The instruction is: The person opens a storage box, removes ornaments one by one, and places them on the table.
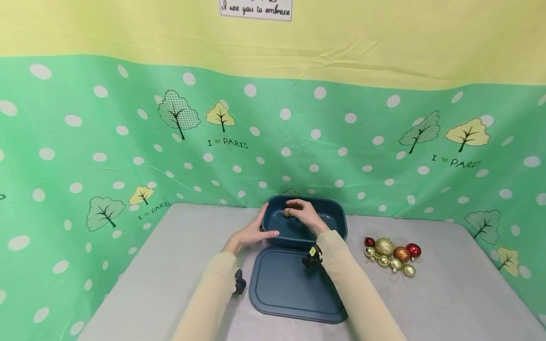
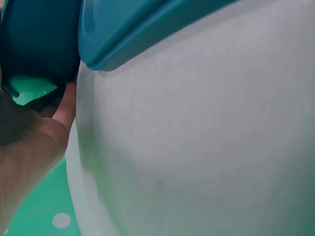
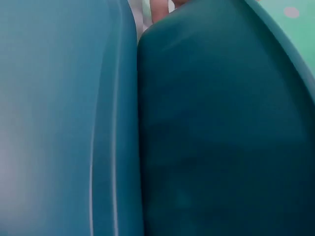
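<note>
A deep blue rectangular box stands near the back of the table. My left hand rests on its left end, with straight fingers along the side wall and the thumb at the front corner. In the left wrist view, the left thumb lies against the box. Inside the box, my right hand pinches a small gold-brown bauble close above the floor, partly hidden by the fingers. The right wrist view shows the box's dark inside without the right hand.
In front of the box lies its flat blue lid, partly under the right forearm. To the right, several red, gold and copper baubles sit in a cluster on the grey table. A dotted green curtain hangs right behind the box.
</note>
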A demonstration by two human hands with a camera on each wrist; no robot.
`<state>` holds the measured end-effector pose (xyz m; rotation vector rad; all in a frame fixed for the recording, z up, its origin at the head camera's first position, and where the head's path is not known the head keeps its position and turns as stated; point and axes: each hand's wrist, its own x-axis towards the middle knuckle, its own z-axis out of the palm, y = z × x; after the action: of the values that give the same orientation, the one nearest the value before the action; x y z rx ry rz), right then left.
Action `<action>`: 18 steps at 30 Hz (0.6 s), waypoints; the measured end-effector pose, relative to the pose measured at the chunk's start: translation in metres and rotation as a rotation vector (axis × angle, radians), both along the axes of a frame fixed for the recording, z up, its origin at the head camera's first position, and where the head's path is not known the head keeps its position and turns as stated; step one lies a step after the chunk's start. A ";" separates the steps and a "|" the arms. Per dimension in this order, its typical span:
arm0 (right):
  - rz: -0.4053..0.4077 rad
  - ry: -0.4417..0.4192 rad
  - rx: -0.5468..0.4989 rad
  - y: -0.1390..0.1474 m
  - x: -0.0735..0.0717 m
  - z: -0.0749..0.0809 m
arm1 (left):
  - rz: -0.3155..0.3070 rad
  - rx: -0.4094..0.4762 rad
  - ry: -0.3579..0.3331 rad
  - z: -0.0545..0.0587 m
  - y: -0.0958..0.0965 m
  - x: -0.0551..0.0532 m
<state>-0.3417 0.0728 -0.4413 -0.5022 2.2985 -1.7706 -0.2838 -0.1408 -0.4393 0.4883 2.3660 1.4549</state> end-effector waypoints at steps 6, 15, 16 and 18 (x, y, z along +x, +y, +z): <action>0.007 -0.054 0.045 -0.001 -0.001 -0.002 | 0.001 -0.009 -0.019 0.000 0.000 0.001; 0.005 -0.066 0.138 -0.003 -0.018 -0.027 | 0.036 -0.014 0.021 -0.037 -0.002 -0.020; 0.013 -0.057 0.156 -0.003 -0.017 -0.026 | 0.037 -0.011 0.022 -0.037 -0.002 -0.020; 0.033 -0.032 0.189 -0.002 -0.016 -0.026 | 0.036 -0.008 0.024 -0.037 -0.001 -0.020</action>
<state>-0.3577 0.0704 -0.4676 -0.4711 2.3895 -1.5156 -0.3040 -0.1422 -0.4759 0.4665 2.4100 1.4629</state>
